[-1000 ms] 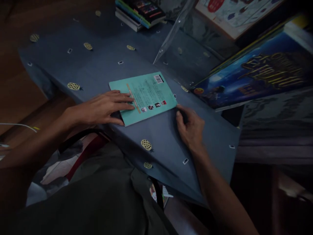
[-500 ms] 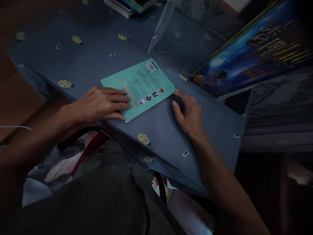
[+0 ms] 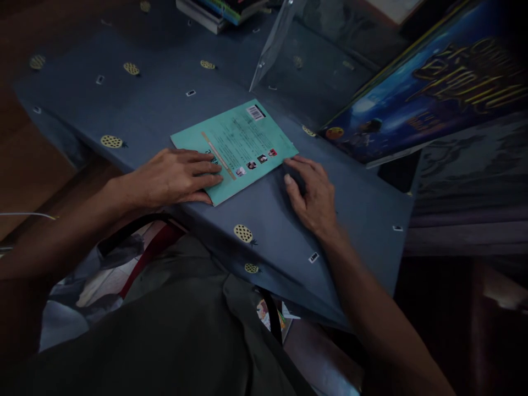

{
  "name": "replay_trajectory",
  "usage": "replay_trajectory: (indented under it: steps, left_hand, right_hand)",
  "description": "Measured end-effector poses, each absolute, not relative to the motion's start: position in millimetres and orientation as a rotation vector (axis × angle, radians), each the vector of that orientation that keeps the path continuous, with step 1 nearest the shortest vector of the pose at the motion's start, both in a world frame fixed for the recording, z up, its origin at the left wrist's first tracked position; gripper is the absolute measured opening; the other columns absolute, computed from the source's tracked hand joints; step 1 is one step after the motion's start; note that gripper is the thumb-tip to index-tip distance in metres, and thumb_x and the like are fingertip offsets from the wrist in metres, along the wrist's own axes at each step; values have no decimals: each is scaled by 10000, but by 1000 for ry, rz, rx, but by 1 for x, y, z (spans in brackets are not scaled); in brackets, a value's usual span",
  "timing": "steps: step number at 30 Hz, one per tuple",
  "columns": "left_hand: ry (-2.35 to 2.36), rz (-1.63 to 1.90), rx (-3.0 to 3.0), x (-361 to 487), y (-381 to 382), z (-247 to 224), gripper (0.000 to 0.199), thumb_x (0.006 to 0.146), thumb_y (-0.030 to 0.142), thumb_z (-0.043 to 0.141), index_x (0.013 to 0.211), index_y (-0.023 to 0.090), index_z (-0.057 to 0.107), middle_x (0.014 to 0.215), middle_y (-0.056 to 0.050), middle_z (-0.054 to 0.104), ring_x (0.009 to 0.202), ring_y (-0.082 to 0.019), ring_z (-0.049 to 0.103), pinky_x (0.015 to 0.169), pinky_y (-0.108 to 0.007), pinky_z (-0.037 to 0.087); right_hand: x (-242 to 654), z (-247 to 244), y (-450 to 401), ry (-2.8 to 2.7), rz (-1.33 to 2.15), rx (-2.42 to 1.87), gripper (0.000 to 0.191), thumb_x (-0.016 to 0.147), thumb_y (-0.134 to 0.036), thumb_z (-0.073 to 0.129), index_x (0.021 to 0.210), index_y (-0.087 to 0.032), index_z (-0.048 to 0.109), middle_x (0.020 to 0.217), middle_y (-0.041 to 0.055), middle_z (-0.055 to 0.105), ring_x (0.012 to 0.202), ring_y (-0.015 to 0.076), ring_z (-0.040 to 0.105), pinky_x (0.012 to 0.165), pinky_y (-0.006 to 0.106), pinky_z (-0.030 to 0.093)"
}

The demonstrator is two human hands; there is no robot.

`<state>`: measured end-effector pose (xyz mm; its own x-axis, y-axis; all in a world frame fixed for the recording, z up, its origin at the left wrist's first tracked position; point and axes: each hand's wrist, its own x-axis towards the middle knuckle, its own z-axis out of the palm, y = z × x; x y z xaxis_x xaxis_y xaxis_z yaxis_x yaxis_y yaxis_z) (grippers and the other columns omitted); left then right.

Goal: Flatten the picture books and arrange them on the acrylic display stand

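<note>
A teal book (image 3: 235,148) lies closed on the cloth-covered table, with a barcode, printed text and several small portraits on the side facing up. Across its near left corner rests my left hand (image 3: 173,176), fingers stretched flat on the cover and thumb along the edge. Beside the book's right corner is my right hand (image 3: 313,195), thumb and fingers apart, fingertips close to the near edge; whether they touch it I cannot tell. Nothing shows in the right hand.
Dark blue tablecloth (image 3: 165,118) with pineapple prints covers the table. A large blue picture book (image 3: 396,104) stands at the right by a clear plastic panel (image 3: 274,44). Several stacked books (image 3: 218,14) lie at the far edge. A dark flat object (image 3: 400,173) sits at the right.
My right hand has slid slightly left and toward me along the book's near edge. The left hand and the book stay nearly still; the view has shifted a little.
</note>
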<state>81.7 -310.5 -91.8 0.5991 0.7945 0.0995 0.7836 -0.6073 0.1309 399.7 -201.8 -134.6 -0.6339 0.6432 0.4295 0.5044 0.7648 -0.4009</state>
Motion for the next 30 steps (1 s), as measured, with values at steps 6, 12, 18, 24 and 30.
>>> replay_trajectory:
  steps: [6, 12, 18, 24, 30]
  left_hand:
    - [1340, 242, 2818, 88, -310, -92, 476, 1046, 529, 370, 1255, 216, 661, 1296, -102, 713, 1302, -274, 607, 1050, -397, 516]
    - [1365, 245, 2862, 90, -309, -95, 452, 1070, 477, 339, 1262, 211, 651, 1281, -81, 724, 1288, -251, 620, 1033, -372, 522]
    - [1345, 204, 2844, 90, -308, -90, 467, 1077, 454, 317, 1289, 197, 644, 1283, -84, 724, 1300, -248, 608, 1045, -363, 509]
    - [1357, 273, 2759, 90, -308, -87, 390, 1057, 414, 409, 1282, 223, 664, 1275, -83, 731, 1269, -255, 633, 1036, -377, 526]
    - [1357, 268, 2743, 92, -308, -85, 347, 1049, 363, 443, 1262, 217, 674, 1277, -81, 731, 1287, -252, 623, 1044, -368, 525]
  right_hand:
    - [399, -134, -203, -2383, 304, -807, 346, 1041, -391, 461, 1313, -246, 619, 1247, 110, 714, 1268, 284, 607, 1060, 539, 493]
    - [398, -130, -208, -2359, 382, -828, 337, 1038, -382, 460, 1294, -261, 644, 1242, 106, 711, 1257, 293, 609, 1059, 546, 491]
    - [389, -124, -223, -2257, 522, -796, 311, 1030, -378, 475, 1224, -260, 687, 1201, 99, 727, 1213, 279, 633, 1068, 549, 498]
    - [367, -113, -256, -2157, 779, -704, 285, 1032, -325, 463, 1212, -285, 681, 1144, 65, 754, 1192, 255, 645, 1046, 527, 532]
    - [356, -107, -273, -2154, 858, -602, 306, 1029, -268, 465, 1271, -296, 650, 1176, 52, 751, 1234, 247, 622, 1046, 516, 528]
